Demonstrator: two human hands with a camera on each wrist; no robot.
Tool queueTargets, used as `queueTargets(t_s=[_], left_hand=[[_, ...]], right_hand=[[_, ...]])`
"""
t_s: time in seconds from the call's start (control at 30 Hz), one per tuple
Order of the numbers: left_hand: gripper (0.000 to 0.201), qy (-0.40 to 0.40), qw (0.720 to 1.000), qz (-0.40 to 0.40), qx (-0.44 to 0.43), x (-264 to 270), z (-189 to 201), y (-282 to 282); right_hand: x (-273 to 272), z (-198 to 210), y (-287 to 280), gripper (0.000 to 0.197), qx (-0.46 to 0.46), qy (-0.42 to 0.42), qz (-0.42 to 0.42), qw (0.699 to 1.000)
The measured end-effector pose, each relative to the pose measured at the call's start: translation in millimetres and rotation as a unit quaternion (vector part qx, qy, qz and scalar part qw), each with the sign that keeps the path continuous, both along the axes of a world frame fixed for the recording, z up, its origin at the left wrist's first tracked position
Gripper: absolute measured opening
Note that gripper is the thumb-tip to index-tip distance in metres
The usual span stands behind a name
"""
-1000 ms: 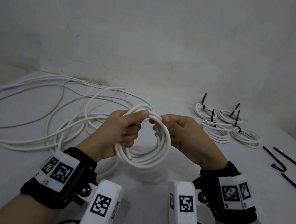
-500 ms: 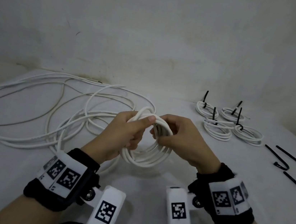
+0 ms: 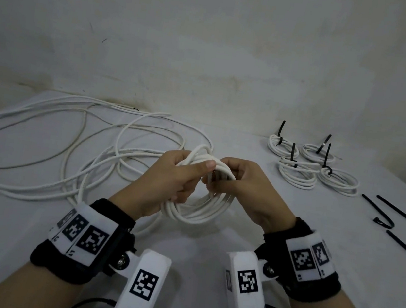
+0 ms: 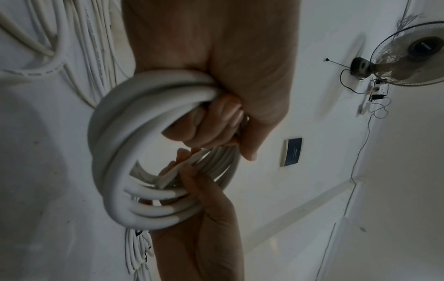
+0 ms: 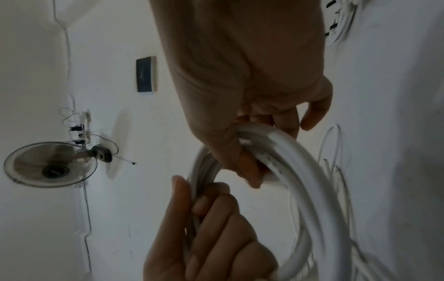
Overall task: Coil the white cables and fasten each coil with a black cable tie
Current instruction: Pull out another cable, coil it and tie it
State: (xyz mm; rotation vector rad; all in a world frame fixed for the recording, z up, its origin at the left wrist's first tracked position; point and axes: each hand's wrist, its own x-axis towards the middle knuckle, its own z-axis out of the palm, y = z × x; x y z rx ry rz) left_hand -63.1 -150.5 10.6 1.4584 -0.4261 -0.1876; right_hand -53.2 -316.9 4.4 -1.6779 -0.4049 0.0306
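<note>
At the centre of the head view, the left hand [image 3: 175,176] and right hand [image 3: 241,184] each have their grip clamped on the top of a round coil of white cable [image 3: 200,207], held above the pale worktop [image 3: 20,220]; loose white cable [image 3: 43,145] sprawls at left.
</note>
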Motion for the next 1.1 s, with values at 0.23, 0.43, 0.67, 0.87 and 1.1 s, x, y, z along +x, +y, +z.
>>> queueTargets(t_s=[0.23, 0.43, 0.67, 0.87, 1.1], left_hand=[[0.023, 0.008, 0.999, 0.001, -0.048, 2.4, 0.2, 3.2], [0.043, 0.035, 0.996, 0.037, -0.078, 8.9, 1.9, 6.9], [0.041, 0.068, 0.988, 0.04, -0.129, 13.9, 0.7, 6.3], [0.038, 0.119, 0.983, -0.004, -0.14, 16.2, -1.1, 9.0], [0.05, 0.158, 0.976, -0.049, -0.139, 18.2, -0.5, 12.6]], right_hand=[[-0.3, 0.7, 6.7, 0.026, 0.07, 0.026, 0.027, 0.997], [-3.5, 3.5, 7.9, 0.03, 0.088, 0.015, 0.066, 0.994], [-5.2, 5.7, 10.0, 0.043, 0.057, 0.006, 0.008, 0.998], [-8.5, 5.3, 13.5, 0.034, -0.031, -0.088, -0.017, 0.995], [-9.7, 2.0, 21.6, 0.035, -0.023, -0.109, -0.062, 0.992]])
